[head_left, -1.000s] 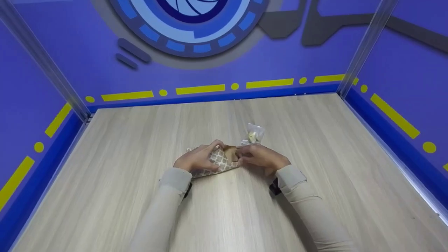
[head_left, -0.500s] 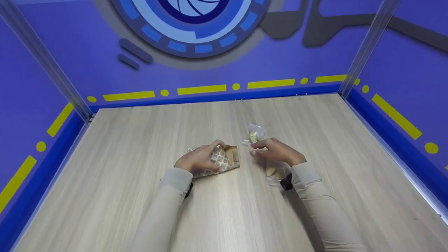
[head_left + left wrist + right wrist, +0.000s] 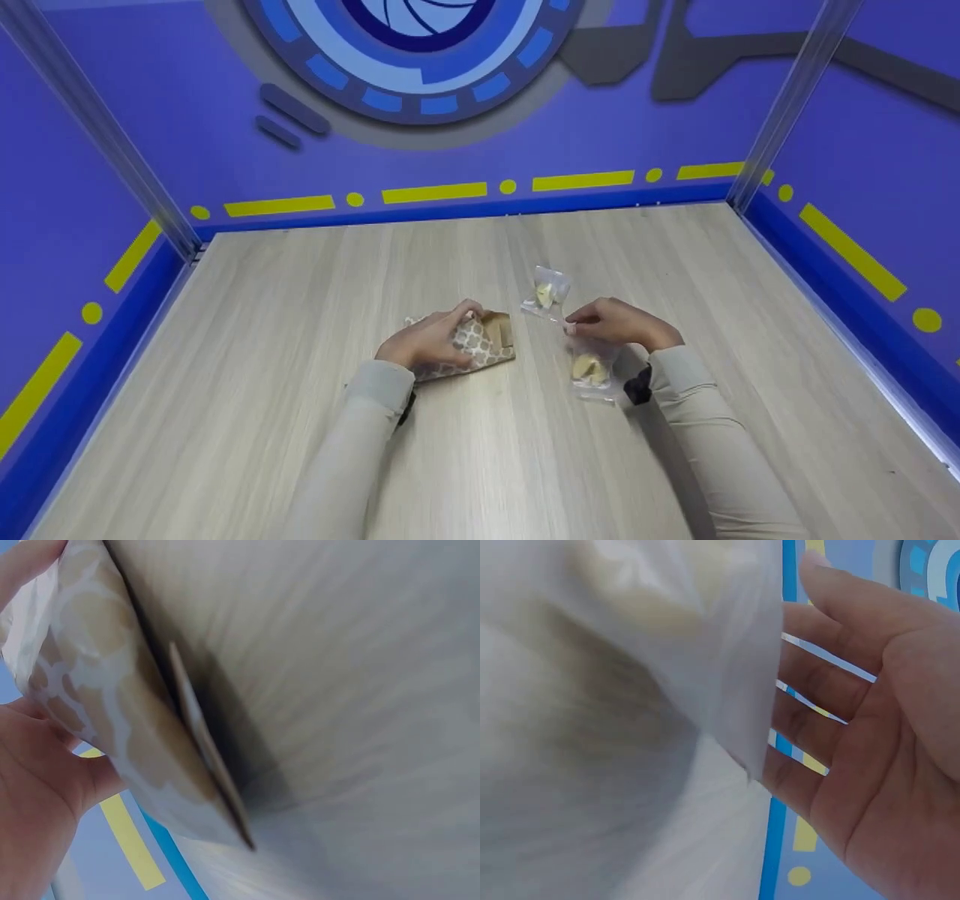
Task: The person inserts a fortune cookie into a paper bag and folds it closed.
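My left hand (image 3: 429,343) grips a small paper bag (image 3: 476,341) with a white and tan lattice print, thumb on the near side. The bag's brown inside shows at its open right end. In the left wrist view the bag (image 3: 112,682) stands between the fingers, its mouth edges parted. To the right, my right hand (image 3: 626,324) pinches the top end of a clear wrapper holding a fortune cookie (image 3: 590,369), which hangs below the fingertips. That wrapper (image 3: 727,675) appears blurred in the right wrist view, with the fingers behind it.
A second wrapped fortune cookie (image 3: 546,292) lies on the wooden table (image 3: 337,285), just beyond the right fingertips. Blue printed panels (image 3: 450,150) enclose the table at the back and both sides.
My right hand has drawn away from the bag's mouth to the right, bringing the wrapped fortune cookie with it into plain view. The left hand and bag have stayed in place.
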{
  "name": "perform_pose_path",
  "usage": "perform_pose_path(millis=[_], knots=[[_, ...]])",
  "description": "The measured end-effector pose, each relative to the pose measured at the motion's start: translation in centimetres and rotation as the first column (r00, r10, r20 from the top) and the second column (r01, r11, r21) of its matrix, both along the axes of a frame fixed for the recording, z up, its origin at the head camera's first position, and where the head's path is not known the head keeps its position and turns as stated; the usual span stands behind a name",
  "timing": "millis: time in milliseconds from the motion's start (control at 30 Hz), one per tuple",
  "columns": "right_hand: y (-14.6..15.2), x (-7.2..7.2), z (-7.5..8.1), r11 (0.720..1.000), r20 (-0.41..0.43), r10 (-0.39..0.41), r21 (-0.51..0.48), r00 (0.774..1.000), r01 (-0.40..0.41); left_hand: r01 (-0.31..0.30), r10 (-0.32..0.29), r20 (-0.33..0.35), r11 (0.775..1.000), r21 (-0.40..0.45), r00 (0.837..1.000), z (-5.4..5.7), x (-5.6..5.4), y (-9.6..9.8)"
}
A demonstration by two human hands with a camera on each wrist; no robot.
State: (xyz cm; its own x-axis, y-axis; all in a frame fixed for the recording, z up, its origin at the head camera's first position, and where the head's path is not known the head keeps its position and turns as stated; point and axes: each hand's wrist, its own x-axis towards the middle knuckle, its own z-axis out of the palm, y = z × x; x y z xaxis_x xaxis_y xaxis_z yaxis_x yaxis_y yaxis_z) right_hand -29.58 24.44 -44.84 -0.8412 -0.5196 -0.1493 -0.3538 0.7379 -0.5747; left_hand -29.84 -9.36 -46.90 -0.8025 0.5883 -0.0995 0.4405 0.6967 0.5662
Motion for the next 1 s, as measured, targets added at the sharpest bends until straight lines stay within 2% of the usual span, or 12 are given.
perform_pose_path(millis=[233,467,767,1000], knots=[[0.9,-0.2,0.1,0.998,0.064,-0.016,0.061,0.998,0.012,-0.009,0.008,0.014,1.0,0.013,1.0,-0.1,0.1,0.0],[1.5,-0.3,0.1,0.997,0.139,0.004,0.082,0.99,-0.015,-0.002,0.002,0.019,1.0,0.024,1.0,-0.1,0.1,0.0],[1.6,-0.4,-0.7,1.0,0.265,-0.014,0.013,0.964,0.011,-0.007,0.006,0.011,1.0,0.012,1.0,-0.2,0.2,-0.1],[1.7,-0.7,-1.3,0.998,0.248,-0.016,-0.062,0.969,0.033,-0.009,0.009,0.003,1.0,-0.001,1.0,-0.2,0.0,-0.2]])
